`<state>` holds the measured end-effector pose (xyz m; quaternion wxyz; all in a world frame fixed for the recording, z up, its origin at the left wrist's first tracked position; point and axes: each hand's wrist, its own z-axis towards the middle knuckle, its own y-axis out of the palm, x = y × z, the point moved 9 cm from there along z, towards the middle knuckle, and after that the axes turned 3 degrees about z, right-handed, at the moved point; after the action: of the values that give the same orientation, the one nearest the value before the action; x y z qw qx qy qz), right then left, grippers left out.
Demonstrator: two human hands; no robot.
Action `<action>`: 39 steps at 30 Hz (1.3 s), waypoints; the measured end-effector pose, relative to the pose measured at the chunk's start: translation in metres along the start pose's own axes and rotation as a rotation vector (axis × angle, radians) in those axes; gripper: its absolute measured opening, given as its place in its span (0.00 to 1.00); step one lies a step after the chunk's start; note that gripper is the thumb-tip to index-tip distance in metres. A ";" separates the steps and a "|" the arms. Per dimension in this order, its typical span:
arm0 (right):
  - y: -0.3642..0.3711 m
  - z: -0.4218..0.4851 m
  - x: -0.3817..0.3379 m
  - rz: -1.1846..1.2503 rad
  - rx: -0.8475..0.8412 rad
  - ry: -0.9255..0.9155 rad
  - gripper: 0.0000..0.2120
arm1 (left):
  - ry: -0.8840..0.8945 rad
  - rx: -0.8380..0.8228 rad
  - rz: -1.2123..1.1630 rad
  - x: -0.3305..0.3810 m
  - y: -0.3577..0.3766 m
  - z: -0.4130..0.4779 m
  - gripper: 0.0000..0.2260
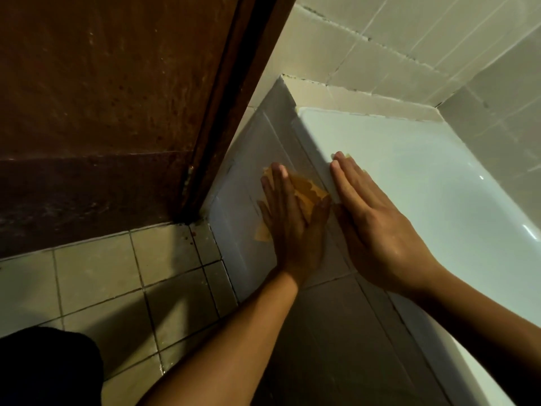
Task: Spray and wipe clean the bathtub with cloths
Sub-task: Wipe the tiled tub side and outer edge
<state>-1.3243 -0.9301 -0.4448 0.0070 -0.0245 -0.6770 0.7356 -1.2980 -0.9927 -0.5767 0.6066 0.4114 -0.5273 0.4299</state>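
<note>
Far left of both hands stands a brown door (102,98), its frame meeting the tiled floor (96,276) below. Dark fabric (49,370) fills the lower left corner, well apart from the hands.

The left hand (292,227) lies flat with straight, slightly spread fingers, holding nothing in a curl. Its palm presses an orange cloth (307,190) against the grey side panel (254,148) of the tub. The cloth shows from under the hand at the fingertips, at the thumb side and at the outer edge near the palm.

Just right of it, thumbs almost touching, the right hand (377,224) also lies flat, fingers straight and together, resting along the rim of the tub (439,186). A small pale yellow edge (347,155) peeks out past its fingertips; what it is cannot be told.

The white basin drops away to the right of that hand. Beyond the fingertips of both hands, pale wall tiles (380,39) rise behind the tub's far end.
</note>
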 end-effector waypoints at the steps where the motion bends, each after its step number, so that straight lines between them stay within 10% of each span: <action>1: 0.000 0.000 0.000 -0.003 0.000 0.001 0.29 | -0.044 0.017 -0.021 -0.009 -0.003 0.003 0.44; 17: -0.002 0.001 -0.001 0.032 -0.008 0.024 0.28 | -0.169 0.015 0.011 -0.070 -0.012 0.014 0.45; 24: -0.003 -0.001 0.000 0.061 0.000 0.001 0.27 | 0.172 -0.011 0.112 -0.005 -0.003 0.008 0.45; 35: -0.004 0.000 0.001 0.078 0.029 0.010 0.27 | 0.179 0.078 0.074 0.010 -0.013 0.054 0.43; 39: -0.004 0.000 0.001 0.092 0.010 0.035 0.27 | -0.092 0.075 -0.037 -0.054 -0.021 0.054 0.43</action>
<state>-1.3257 -0.9295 -0.4411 -0.0149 -0.0682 -0.6714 0.7378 -1.2973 -1.0548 -0.6257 0.5738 0.4627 -0.5305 0.4187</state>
